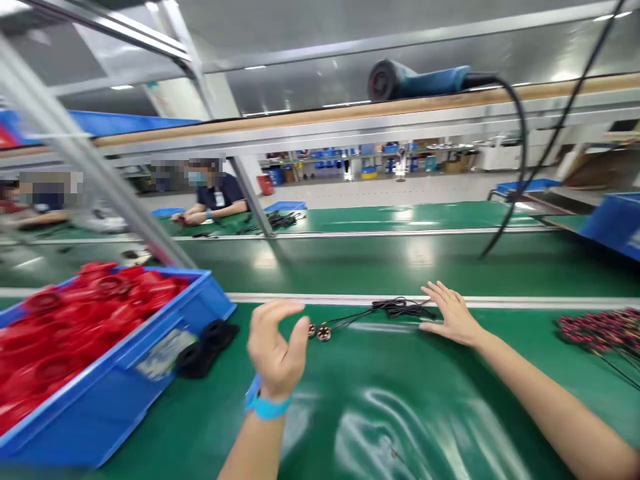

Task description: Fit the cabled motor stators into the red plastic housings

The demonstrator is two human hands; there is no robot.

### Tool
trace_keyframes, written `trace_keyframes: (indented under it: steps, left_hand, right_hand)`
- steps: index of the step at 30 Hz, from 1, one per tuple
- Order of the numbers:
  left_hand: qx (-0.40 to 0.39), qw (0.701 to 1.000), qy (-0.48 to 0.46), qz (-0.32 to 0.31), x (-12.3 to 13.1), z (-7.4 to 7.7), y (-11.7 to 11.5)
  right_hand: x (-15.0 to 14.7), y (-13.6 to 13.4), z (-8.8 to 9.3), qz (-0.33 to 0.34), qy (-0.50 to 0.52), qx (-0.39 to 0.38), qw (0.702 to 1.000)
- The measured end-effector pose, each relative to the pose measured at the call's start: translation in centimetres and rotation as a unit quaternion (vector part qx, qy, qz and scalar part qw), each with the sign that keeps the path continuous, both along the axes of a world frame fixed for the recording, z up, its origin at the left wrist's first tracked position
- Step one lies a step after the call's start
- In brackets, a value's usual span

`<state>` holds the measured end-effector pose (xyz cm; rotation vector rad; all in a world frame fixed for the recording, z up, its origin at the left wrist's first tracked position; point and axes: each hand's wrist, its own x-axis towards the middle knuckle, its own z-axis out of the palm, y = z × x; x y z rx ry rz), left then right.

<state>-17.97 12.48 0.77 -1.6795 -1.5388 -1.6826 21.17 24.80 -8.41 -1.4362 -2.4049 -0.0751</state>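
Observation:
My left hand (274, 347) is raised above the green bench, fingers curled loosely apart, holding nothing; a blue wristband sits on its wrist. Just beyond it lie two small round coil parts (319, 331) joined to a bundle of black wires (397, 307). My right hand (450, 313) rests flat and spread on the mat, fingertips touching the right end of that wire bundle. A pair of black round parts (205, 347) lies left of my left hand, beside the blue bin.
A blue bin (150, 350) full of red round parts (75, 320) stands at the left. A pile of red-wound coils (600, 328) lies far right. The conveyor belt (380, 263) runs behind. A blue power tool (425, 80) lies on the overhead shelf. Seated co-workers (215, 197) are opposite.

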Motion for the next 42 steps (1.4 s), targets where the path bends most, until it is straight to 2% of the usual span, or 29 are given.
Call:
trace_keyframes:
  steps: [2, 6, 9, 12, 16, 19, 22, 24, 26, 29, 32, 34, 37, 42]
  left_hand:
    - [-0.069, 0.998, 0.017, -0.003, -1.8, -1.8, 0.7]
    - [-0.217, 0.971, 0.101, -0.026, -4.0, -5.6, 2.1]
    - [-0.305, 0.939, 0.151, -0.057, -3.6, -7.3, 2.3]
    - [-0.373, 0.909, 0.173, -0.062, -2.4, -8.1, 2.3]
    - [-0.408, 0.891, 0.186, -0.072, -1.2, -8.4, 2.2]
    - [-0.410, 0.880, 0.202, -0.127, -0.2, -8.3, 1.8]
    - [-0.405, 0.867, 0.218, -0.191, 1.3, -8.2, 1.3]
    - [-0.402, 0.857, 0.229, -0.227, 2.4, -8.1, 1.1]
    - [-0.400, 0.849, 0.240, -0.249, 3.2, -7.9, 1.0]
    - [-0.399, 0.842, 0.257, -0.255, 3.8, -7.7, 1.0]
    - [-0.396, 0.833, 0.290, -0.256, 3.8, -7.5, 1.0]
    - [-0.394, 0.828, 0.308, -0.255, 3.7, -7.3, 1.0]
    - [-0.396, 0.831, 0.315, -0.229, 3.5, -6.9, 0.9]
    - [-0.414, 0.835, 0.311, -0.186, 2.2, -6.4, 0.9]
  right_hand:
    - [-2.4, 1.8, 0.2, 0.062, -0.010, -0.039, 0.997]
    - [-5.8, 4.5, 0.2, 0.141, -0.001, -0.127, 0.982]
    - [-6.9, 4.8, 0.3, 0.180, 0.027, -0.166, 0.969]
    - [-6.8, 3.9, 0.1, 0.158, 0.047, -0.153, 0.974]
    - [-4.7, 1.4, -0.3, 0.129, 0.076, -0.150, 0.977]
    - [-1.3, -1.1, -0.1, 0.114, 0.072, -0.192, 0.972]
    - [3.1, -3.7, 0.2, 0.067, 0.082, -0.222, 0.969]
    - [5.7, -5.1, 0.3, 0.028, 0.103, -0.205, 0.973]
    - [7.1, -6.1, 0.6, -0.014, 0.124, -0.158, 0.980]
    - [6.2, -6.1, 1.1, -0.072, 0.169, -0.066, 0.981]
    - [3.1, -4.3, 1.7, -0.081, 0.210, -0.017, 0.974]
    - [1.0, -2.7, 1.6, -0.069, 0.211, -0.033, 0.974]
    - [-1.2, -1.3, 0.8, -0.026, 0.176, -0.106, 0.978]
    - [-0.9, -2.0, -0.5, 0.051, 0.111, -0.141, 0.982]
